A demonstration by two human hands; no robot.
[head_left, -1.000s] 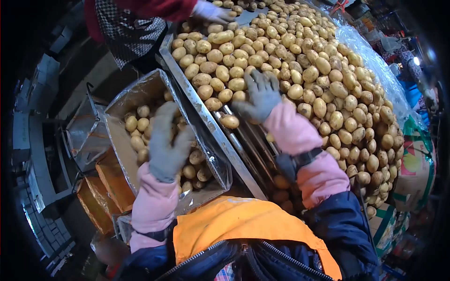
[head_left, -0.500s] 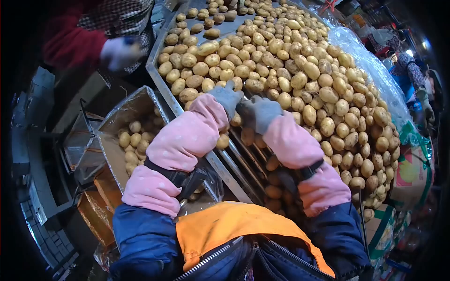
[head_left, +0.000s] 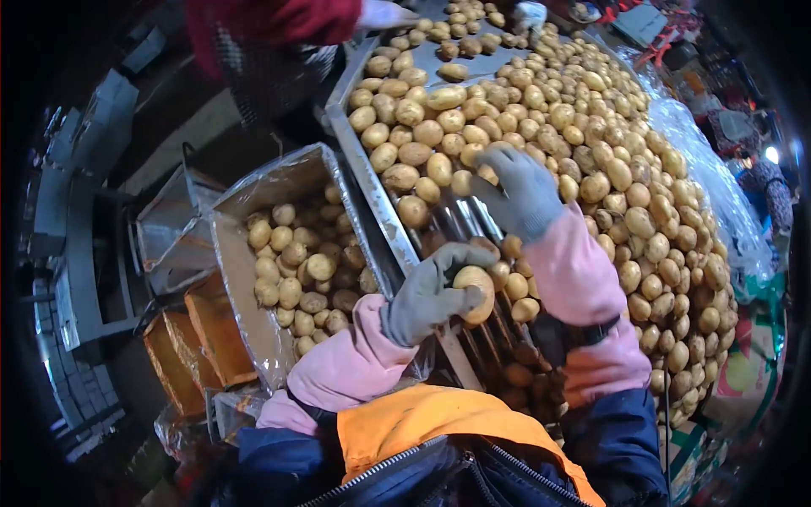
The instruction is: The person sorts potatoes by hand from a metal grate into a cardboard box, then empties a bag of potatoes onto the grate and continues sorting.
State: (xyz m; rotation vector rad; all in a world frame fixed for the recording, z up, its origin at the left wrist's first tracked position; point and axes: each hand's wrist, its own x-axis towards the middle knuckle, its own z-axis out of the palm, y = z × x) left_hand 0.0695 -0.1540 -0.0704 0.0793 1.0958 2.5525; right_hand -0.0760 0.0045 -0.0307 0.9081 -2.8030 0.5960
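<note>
My left hand, in a grey glove, is closed around a pale yellow potato above the metal bars. Over the near edge of the potato heap is my right hand, also gloved in grey. Its thumb and fingers are apart, with a potato showing in the gap; I cannot tell whether they touch it. Beneath both hands runs a rack of shiny metal bars, with loose potatoes on and around it.
Left of the table's metal rim stands a plastic-lined carton holding many potatoes. Orange bags lie beside it. A co-worker's red sleeve reaches over the far left corner. Clear plastic sheeting borders the heap on the right.
My hands have parted: the left came nearer with a potato in it, the right moved right over the heap. The view has shifted, and the co-worker's arm now reaches over the table.
</note>
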